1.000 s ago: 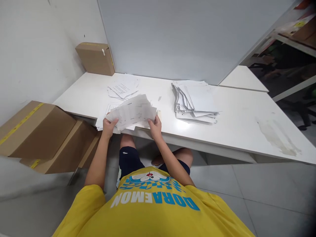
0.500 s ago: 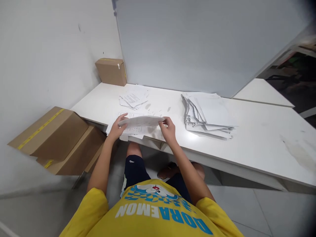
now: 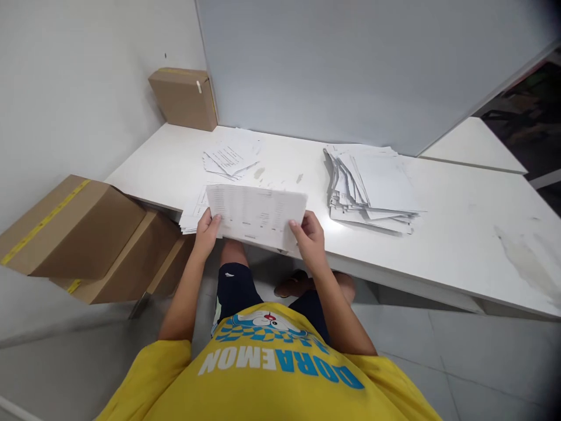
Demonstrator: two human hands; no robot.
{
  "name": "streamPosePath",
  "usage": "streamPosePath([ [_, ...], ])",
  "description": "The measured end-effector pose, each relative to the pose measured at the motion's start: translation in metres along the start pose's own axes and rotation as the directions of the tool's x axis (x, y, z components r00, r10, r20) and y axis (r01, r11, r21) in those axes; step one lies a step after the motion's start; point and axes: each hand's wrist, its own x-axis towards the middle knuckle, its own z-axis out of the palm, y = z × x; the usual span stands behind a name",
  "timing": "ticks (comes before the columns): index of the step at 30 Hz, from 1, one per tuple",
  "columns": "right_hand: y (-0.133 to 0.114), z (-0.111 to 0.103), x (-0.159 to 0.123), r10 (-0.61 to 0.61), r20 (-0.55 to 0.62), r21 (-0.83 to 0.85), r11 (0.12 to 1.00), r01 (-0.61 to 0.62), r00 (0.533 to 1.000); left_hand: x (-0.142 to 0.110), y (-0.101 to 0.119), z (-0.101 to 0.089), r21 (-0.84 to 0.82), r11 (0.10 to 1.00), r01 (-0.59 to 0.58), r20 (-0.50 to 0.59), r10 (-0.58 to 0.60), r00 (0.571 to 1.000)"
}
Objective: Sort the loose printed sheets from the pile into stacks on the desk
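Note:
Both hands hold a sheaf of printed sheets [image 3: 256, 215] upright over the near edge of a white table [image 3: 438, 234]. My left hand [image 3: 207, 229] grips its lower left corner and my right hand [image 3: 309, 234] grips its lower right corner, fingers closed on the paper. Just behind the sheaf, a flat pile of printed papers [image 3: 193, 213] lies at the table edge. A smaller loose pile of papers [image 3: 230, 156] lies farther back.
A thick stack of white papers [image 3: 372, 184] sits to the right on the table. A small cardboard box [image 3: 184, 98] stands in the back left corner. Two larger cardboard boxes [image 3: 74, 228] lean at the left below the table. A stain [image 3: 523, 263] marks the table's right part.
The sheaf went from tilted toward me, to flat and edge-on over the pile, to upright again facing me. The view shifted slightly.

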Motion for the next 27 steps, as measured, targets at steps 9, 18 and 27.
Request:
streamPosePath([
  [9, 0.018, -0.121, -0.093, 0.573, -0.042, -0.053, 0.817, -0.574, 0.819, -0.106, -0.001, 0.068, -0.181, 0.784, 0.593, 0.45, -0.47, 0.759],
  [18, 0.034, -0.164, -0.073, 0.564, -0.209, 0.091, 0.825, -0.558, 0.799, -0.049, 0.006, 0.112, 0.029, 0.923, 0.385, 0.329, -0.372, 0.868],
  [27, 0.038, -0.183, -0.057, 0.584, -0.128, 0.086, 0.812, -0.577, 0.802, -0.011, 0.023, 0.13, 0.243, 0.72, -0.65, 0.657, 0.37, 0.656],
])
